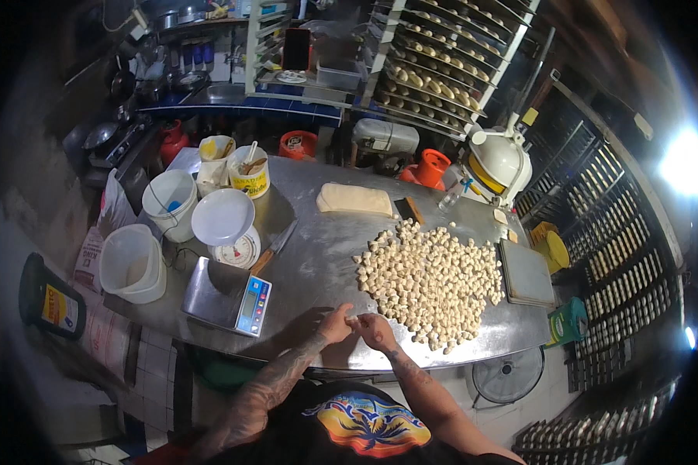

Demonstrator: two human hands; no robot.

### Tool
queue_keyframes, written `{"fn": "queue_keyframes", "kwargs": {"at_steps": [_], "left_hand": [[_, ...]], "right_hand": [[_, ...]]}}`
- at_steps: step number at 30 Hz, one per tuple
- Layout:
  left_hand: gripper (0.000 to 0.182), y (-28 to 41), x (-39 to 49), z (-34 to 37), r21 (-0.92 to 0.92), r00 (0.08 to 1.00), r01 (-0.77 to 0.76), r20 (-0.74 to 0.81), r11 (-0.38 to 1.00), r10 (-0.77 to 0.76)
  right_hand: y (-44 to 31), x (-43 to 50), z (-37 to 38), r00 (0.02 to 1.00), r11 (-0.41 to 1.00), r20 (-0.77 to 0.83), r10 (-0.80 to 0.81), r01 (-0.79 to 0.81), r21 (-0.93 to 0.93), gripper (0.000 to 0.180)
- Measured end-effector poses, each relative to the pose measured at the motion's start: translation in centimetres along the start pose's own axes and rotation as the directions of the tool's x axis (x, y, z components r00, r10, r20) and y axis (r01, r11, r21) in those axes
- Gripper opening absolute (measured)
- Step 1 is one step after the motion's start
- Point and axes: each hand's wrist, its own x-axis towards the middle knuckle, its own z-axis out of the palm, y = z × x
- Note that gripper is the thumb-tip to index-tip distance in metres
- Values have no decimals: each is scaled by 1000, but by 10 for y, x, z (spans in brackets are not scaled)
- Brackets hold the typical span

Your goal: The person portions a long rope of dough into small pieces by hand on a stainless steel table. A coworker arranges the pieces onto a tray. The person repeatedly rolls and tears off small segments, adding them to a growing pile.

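Observation:
My left hand (335, 325) and my right hand (376, 332) meet above the front of the steel worktable (308, 256). A small pale piece of dough (352, 319) shows between their fingertips, mostly covered by the fingers. Just right of my hands spreads a wide heap of small dough pieces (430, 285). Behind the heap lies a smooth folded slab of dough (355, 199), with a wooden-handled scraper (413, 210) beside it. To the left of my hands sits a digital scale (227, 296) with a steel platform.
A knife (273, 249) lies beside a dial scale (235, 250). White buckets (170, 203) line the table's left end. Stacked trays (526, 270) rest at the right edge; a clear bottle (451, 197) stands behind. Beyond are a mixer (497, 163) and a rack of shaped dough (436, 64).

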Motion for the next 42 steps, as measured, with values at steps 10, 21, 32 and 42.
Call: {"fn": "queue_keyframes", "kwargs": {"at_steps": [10,21,32,42], "left_hand": [[40,34,6,-7,489,971,-38,226,871,-84],[50,-27,52,13,-13,977,181,121,983,-178],[34,41,-10,-12,167,971,-60,236,984,19],[37,22,42,24,458,911,-143,407,877,-64]], "right_hand": [[-7,9,15,985,992,-132,107,-115,-55,52],[-50,44,-91,759,697,-361,-542,165,-698,30],[11,-11,1,989,994,-134,-62,49,-94,44],[5,-26,-13,995,995,23,97,-96,-20,39]]}}
